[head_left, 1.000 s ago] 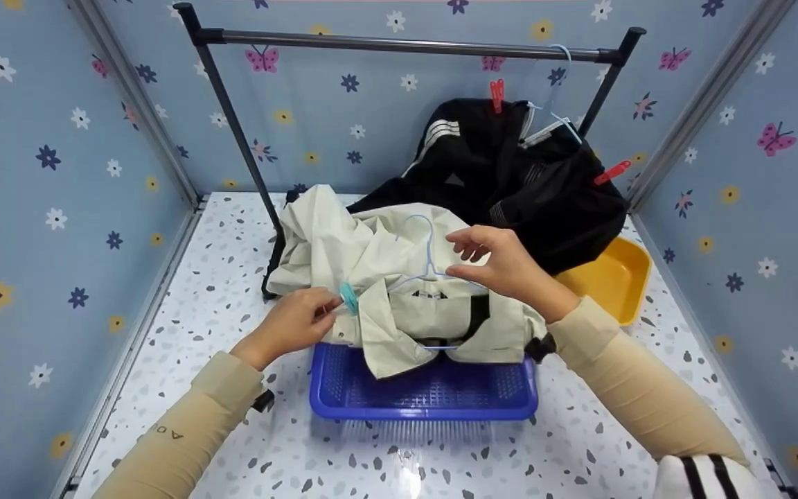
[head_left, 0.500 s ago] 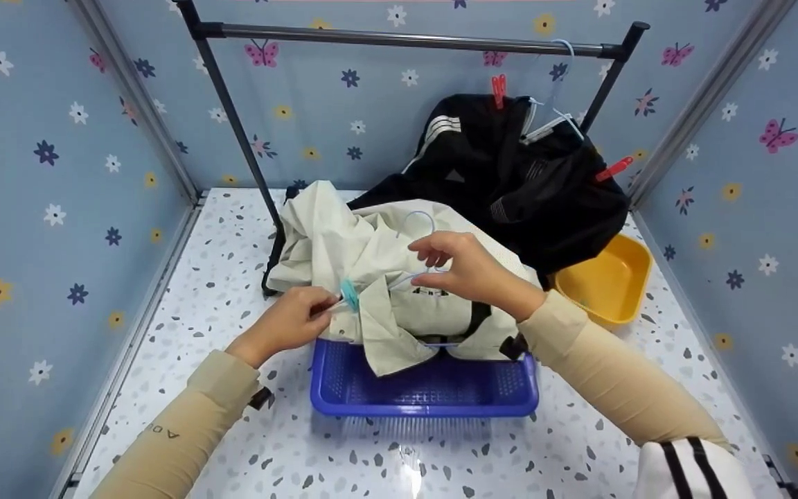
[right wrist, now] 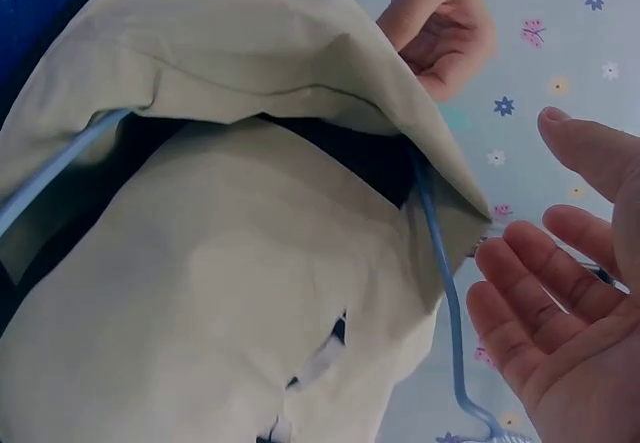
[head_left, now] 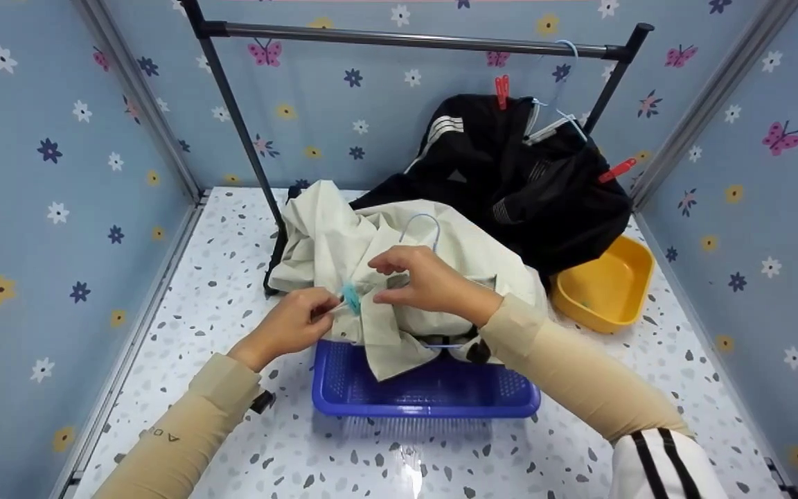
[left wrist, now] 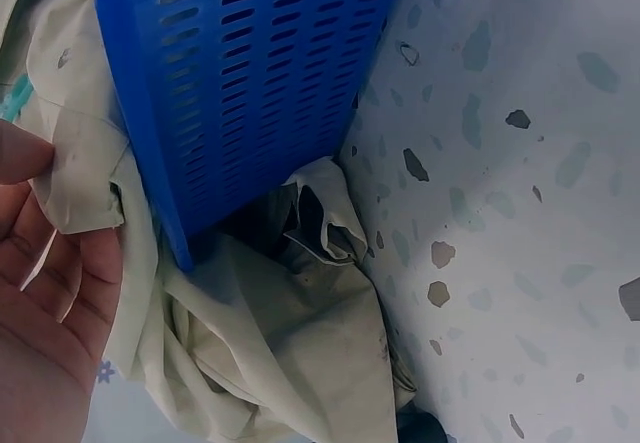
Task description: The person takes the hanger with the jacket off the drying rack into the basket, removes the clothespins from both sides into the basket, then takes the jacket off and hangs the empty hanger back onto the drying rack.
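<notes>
A beige jacket (head_left: pixel 319 235) lies bunched over the back of a blue basket (head_left: pixel 427 410), collar toward me. A light blue hanger (right wrist: pixel 443 253) runs through its neck opening, hook upward. With thumb and fingers my left hand (head_left: pixel 295 320) pinches the cloth at the left shoulder; the left wrist view shows a fold of the jacket (left wrist: pixel 80 153) between them. Just beyond those fingertips a teal clothespin (head_left: pixel 351 298) sits on the fabric. My right hand (head_left: pixel 421 278) hovers above the collar with thumb and fingers apart, holding nothing, its fingertips close to the clothespin.
Behind, a clothes rack (head_left: pixel 385 36) carries a black jacket (head_left: pixel 544 201) on a blue hanger, with red clothespins (head_left: pixel 502 92) on it. A yellow bin (head_left: pixel 603 284) stands on the speckled floor at right. Flower-patterned walls close in both sides.
My right hand has moved left across the jacket, from the hanger's hook toward the teal clothespin. The left hand keeps its pinch in nearly the same spot.
</notes>
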Available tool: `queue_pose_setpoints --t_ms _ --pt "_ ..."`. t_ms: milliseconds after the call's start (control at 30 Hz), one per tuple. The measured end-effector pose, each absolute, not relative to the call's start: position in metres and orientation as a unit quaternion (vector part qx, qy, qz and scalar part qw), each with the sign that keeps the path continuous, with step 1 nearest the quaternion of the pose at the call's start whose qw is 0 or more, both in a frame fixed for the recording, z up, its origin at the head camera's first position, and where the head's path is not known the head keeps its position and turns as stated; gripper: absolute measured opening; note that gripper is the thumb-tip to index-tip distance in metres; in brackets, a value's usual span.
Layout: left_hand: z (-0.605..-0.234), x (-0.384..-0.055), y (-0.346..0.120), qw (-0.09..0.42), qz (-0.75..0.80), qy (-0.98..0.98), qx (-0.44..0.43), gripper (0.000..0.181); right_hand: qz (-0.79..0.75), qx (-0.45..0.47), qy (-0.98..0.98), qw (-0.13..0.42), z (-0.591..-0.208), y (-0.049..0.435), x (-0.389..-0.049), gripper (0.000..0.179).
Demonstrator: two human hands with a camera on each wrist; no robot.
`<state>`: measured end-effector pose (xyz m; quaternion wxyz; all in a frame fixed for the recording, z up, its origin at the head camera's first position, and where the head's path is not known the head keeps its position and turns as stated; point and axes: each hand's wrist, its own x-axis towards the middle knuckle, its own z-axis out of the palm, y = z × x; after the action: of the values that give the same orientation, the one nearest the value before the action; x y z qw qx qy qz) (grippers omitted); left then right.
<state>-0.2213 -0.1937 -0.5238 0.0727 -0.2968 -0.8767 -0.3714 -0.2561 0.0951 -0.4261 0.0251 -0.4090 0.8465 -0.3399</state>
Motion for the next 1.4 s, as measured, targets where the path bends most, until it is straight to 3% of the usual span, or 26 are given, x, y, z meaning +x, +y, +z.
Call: queue_pose_setpoints --t_ms 533,933,1400 --pt "-0.525 -0.22 -0.193 0.088 -0.378 -0.863 -0.324 0.014 -0.249 -0.361 0.889 0.128 -0.432 0.054 -0.261 0.058" --pt "-0.524 -0.219 -0.196 0.063 -0.384 -0.863 -0.323 0.015 -0.263 -0.386 0.88 0.087 -0.441 0.044 -0.256 0.026" --pt "-0.523 -0.22 -0.2 0.051 -0.367 -0.871 -0.322 0.014 -0.315 -0.404 0.856 0.063 -0.447 0.045 -0.253 0.015"
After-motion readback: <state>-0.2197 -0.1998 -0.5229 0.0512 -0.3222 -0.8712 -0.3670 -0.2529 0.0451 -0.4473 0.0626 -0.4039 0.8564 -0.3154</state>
